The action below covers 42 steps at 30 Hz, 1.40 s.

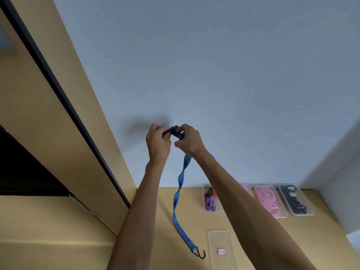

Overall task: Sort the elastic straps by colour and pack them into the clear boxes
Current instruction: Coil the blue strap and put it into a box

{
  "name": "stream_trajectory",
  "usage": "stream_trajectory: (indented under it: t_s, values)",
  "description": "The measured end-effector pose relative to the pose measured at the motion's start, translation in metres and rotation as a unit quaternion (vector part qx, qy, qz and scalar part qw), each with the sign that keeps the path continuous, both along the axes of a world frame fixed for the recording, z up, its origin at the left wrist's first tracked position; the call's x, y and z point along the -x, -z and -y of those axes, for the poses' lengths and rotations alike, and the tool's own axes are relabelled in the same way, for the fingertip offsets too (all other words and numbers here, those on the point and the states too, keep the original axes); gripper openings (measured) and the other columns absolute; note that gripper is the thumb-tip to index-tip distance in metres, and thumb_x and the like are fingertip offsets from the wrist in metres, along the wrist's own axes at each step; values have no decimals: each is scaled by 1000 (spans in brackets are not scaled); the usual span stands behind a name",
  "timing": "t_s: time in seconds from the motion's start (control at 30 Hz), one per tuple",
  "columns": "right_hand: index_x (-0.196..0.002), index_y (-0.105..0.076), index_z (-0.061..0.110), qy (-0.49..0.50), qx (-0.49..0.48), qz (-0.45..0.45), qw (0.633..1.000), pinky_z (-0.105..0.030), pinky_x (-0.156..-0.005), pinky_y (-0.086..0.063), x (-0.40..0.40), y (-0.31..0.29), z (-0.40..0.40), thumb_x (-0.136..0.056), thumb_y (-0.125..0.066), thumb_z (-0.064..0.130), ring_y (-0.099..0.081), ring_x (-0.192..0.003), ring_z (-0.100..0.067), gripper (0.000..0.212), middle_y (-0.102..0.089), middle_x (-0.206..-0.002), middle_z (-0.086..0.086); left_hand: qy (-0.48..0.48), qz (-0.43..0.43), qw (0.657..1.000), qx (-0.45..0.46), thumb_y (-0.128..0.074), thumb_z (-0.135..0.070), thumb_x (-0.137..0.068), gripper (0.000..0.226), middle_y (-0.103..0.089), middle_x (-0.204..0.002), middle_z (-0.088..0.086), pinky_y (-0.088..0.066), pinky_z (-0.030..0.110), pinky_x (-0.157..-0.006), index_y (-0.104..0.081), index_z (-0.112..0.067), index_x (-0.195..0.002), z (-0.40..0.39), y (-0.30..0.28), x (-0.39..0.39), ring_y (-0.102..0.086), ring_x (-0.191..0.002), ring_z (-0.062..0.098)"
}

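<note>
Winding seems to be the step in hand: both hands are raised in front of the pale wall, working the top end of a blue striped elastic strap (pixel 182 178) into a coil. The left hand (pixel 157 142) has its fingers curled round the gathered blue loops, and the right hand (pixel 188 140) pinches a turn of the strap beside it, so the two hands sit almost touching with the small bundle between them. Holding it high probably lets the free length hang straight and feed in without tangling.

From the hands the strap drops in a loose twist to the wooden bench (pixel 155 230), where its lower part lies flat. Its black hook (pixel 200 254) rests on the bench near the front edge, just beside an empty clear box (pixel 222 250) with a small red-framed label.

Along the back edge of the bench, against the wall, stands a row of clear boxes. One box (pixel 211 200) holds a red-and-black strap and a purple one together, which looks like a sorting fault or a shortage of boxes; I cannot tell which. Next comes a box partly hidden by the right forearm with pink inside, then a box of pink straps (pixel 269 201), then a box of black straps (pixel 296 199) nearest the back right corner.

The empty box by the hook is likely meant for the blue strap once coiled small enough to fit.
</note>
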State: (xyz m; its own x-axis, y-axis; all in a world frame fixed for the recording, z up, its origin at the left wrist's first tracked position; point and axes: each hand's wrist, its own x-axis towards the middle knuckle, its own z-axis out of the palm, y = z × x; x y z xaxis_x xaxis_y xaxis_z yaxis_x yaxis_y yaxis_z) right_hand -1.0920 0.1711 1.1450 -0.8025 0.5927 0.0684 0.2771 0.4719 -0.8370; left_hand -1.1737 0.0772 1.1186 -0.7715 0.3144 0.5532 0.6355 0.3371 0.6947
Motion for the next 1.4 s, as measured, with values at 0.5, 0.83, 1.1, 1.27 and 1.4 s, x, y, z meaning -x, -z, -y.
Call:
stream_trajectory:
  t_s: [0.5, 0.83, 1.1, 1.27, 1.4]
  values:
    - [-93, -70, 7, -29, -124, -210, 969, -24, -69, -50, -8, -82, -4, -84, -70, 4, -63, -77, -18, 9, -71, -83, -3, 61, -115, 989, -69, -70, 7, -85, 20, -60, -95, 11, -51, 30, -68, -77, -6, -99, 14, -75, 11, -59, -81, 22]
    - [-92, -74, 2, -37, -103, -266, 958, -28, -79, -54, -12, -97, -8, -88, -67, 1, -65, -86, -17, 7, -71, -92, -7, 296, 92, 949, -62, -63, 9, -87, 21, -60, -90, 3, -43, 20, -76, -73, -5, -99, 32, -90, 16, -54, -80, 12]
    - [-94, -64, 8, -116, 211, -192, 951, -33, -61, -46, -15, -73, -4, -97, -43, 1, -51, -61, -17, 22, -60, -70, -7, 261, 216, 912, -230, -66, 2, -86, 17, -74, -91, 2, -50, 18, -82, -75, -5, -99, 19, -80, 2, -67, -89, 11]
    - [-86, -52, 15, -74, 265, -164, 947, -26, -48, -33, -12, -57, 14, -100, -47, 31, -37, -53, -13, 22, -54, -73, -3, 109, 223, 932, -264, -71, -1, -85, 12, -73, -79, -6, -50, 14, -69, -76, -11, -91, 6, -74, 4, -67, -73, 4]
    - [-91, -67, 9, -52, -6, -72, 996, -24, -60, -40, -11, -53, 8, -90, -64, 15, -49, -63, -14, 7, -59, -77, -1, 17, 131, 971, -198, -73, -2, -83, 14, -72, -89, 5, -54, 23, -71, -76, -8, -94, 7, -62, 3, -68, -78, 17]
